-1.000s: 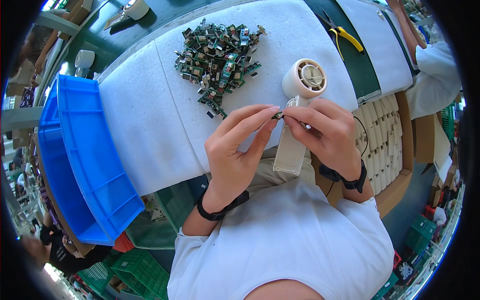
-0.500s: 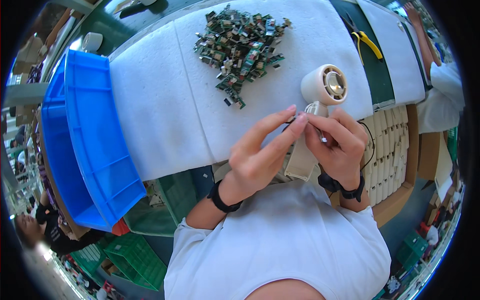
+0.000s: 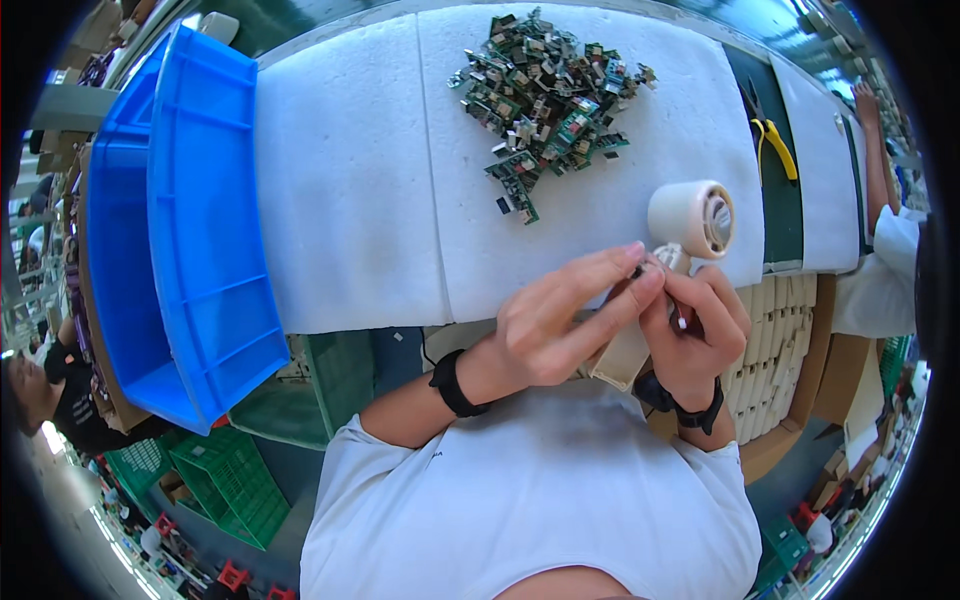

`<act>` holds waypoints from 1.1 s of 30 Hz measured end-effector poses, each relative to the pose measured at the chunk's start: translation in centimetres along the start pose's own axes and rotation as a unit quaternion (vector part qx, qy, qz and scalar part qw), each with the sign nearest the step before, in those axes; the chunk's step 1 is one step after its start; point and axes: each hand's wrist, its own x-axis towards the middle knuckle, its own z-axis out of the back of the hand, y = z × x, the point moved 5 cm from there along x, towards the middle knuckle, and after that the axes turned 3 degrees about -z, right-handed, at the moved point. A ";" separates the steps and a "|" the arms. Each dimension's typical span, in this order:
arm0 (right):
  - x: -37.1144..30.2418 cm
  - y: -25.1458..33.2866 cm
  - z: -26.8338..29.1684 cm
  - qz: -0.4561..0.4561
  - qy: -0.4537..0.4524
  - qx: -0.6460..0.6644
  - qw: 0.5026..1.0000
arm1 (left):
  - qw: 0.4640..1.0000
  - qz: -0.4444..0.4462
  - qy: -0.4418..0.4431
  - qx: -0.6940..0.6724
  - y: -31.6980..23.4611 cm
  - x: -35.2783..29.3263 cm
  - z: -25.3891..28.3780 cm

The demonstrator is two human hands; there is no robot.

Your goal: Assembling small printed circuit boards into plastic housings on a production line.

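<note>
A cream-white handheld fan with a round head lies in front of me, its handle pointing toward my chest. My left hand is closed in a pinch near the fan's neck, and a small dark piece shows at its fingertips, too small to name. Beside it my right hand has its fingers closed around thin wires; a reddish wire end with a tiny white connector sticks out between the fingers. Both hands' fingertips meet over the upper handle and hide part of it.
A heap of small green circuit boards lies on the white foam sheet. Yellow-handled pliers rest at the right. A blue bin stands left; a cardboard box of cream plastic shells is by my right arm. Another person's arm shows far right.
My view has shifted, so most things sit further right in it. The fan head has turned somewhat sideways. Both hands keep pinching at the fan's neck.
</note>
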 end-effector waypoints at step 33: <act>0.5 -0.6 0.3 -0.236 0.059 0.114 0.963 | 0.949 0.256 0.032 -0.179 2.1 0.5 0.7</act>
